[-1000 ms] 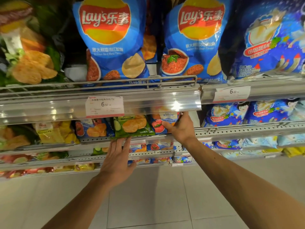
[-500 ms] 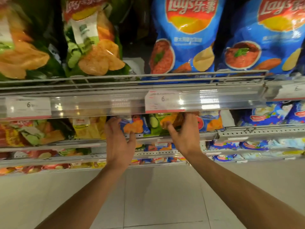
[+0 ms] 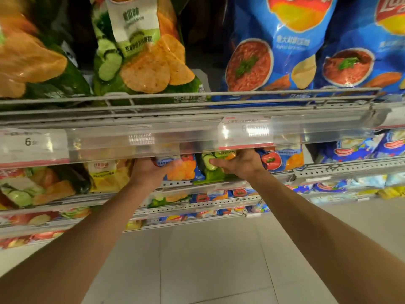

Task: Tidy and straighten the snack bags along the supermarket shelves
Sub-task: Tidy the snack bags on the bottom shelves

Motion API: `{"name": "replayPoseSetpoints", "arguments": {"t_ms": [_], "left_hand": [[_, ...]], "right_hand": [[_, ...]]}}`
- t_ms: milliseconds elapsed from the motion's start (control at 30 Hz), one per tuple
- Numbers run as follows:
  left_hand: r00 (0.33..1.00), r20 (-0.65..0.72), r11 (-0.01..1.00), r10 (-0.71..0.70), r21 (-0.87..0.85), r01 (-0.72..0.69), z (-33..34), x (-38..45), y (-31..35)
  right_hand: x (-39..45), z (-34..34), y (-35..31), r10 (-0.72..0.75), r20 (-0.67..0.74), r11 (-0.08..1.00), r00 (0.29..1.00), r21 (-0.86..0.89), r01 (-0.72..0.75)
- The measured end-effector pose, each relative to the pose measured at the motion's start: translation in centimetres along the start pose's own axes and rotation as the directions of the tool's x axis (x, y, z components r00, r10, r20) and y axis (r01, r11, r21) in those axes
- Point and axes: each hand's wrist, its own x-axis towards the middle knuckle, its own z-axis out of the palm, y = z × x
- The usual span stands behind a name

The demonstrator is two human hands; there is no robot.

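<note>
Supermarket shelving fills the upper part of the view, with pale floor tiles (image 3: 208,264) under both outstretched arms. Taking the clear price rail (image 3: 197,137) across the middle as the landmark: above it, behind a wire front guard (image 3: 175,99), large chip bags stand upright with their long axes vertical and fronts facing out, a green cucumber bag (image 3: 140,55) left of centre and a big blue bag (image 3: 274,49) to the right of it.

Directly below the rail sits the next shelf (image 3: 328,170), holding smaller bags in a row, also upright and facing forward. The left hand (image 3: 151,172) reaches up under the rail and grips a small blue bag (image 3: 186,170), its thumb across the front and the fingertips hidden by the rail. Just to the right, the right hand (image 3: 238,164) grasps a small green bag (image 3: 210,170), fingers curled over its upper front; that bag stands touching the blue one. Further right along the same shelf is another small blue bag with a tomato picture (image 3: 278,161), then pale blue packets (image 3: 350,149). Below the rail to the left stands a yellow bag (image 3: 109,176).

Lower shelves beneath carry more small bags, too blurred to name.
</note>
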Motion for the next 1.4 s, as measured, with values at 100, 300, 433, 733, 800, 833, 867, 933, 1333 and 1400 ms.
{"name": "replayPoseSetpoints", "arguments": {"t_ms": [100,300,433,733,800,833,867,933,1333,1400], "left_hand": [[0.981,-0.004,0.980,-0.195,0.038,0.195,-0.6,0.6,0.1],[0.968,-0.053,0.967,-0.245,0.056,0.248,-1.3,0.1,0.0],[0.949,-0.089,0.952,-0.301,0.019,0.304,-1.5,-0.3,0.5],[0.956,-0.170,0.971,-0.239,-0.030,0.238,1.9,-2.2,2.7],[0.962,-0.193,0.981,-0.192,-0.033,0.189,3.5,-2.6,3.4],[0.964,-0.209,0.986,-0.167,-0.037,0.163,4.5,-2.8,3.9],[0.965,-0.226,0.991,-0.133,-0.039,0.128,5.4,-3.0,4.4],[0.973,-0.222,0.996,-0.063,-0.073,0.048,7.4,-3.5,5.5],[0.972,-0.157,0.970,-0.172,-0.198,0.140,13.2,-3.3,6.8],[0.970,-0.146,0.970,-0.195,-0.175,0.168,13.0,-3.4,7.0]], "right_hand": [[-0.7,0.1,-0.2,0.007,-0.012,1.000,1.000,0.010,-0.007],[-3.2,-0.5,-1.3,-0.091,-0.073,0.991,0.993,-0.107,0.083],[-5.0,-1.9,-1.9,-0.159,-0.137,0.977,0.978,-0.164,0.136],[-9.2,-6.3,2.3,-0.074,-0.202,0.995,0.977,0.044,0.085],[-10.1,-7.2,3.9,-0.057,-0.226,0.992,0.972,0.096,0.081],[-10.4,-7.6,4.8,-0.043,-0.237,0.989,0.971,0.129,0.075],[-10.8,-8.0,5.7,-0.027,-0.248,0.985,0.968,0.161,0.069],[-11.4,-8.8,7.4,-0.006,-0.271,0.978,0.962,0.198,0.062],[-13.0,-11.3,12.3,0.016,-0.303,0.946,0.953,0.312,0.083],[-13.2,-10.8,12.2,0.024,-0.282,0.946,0.959,0.317,0.069]]}}
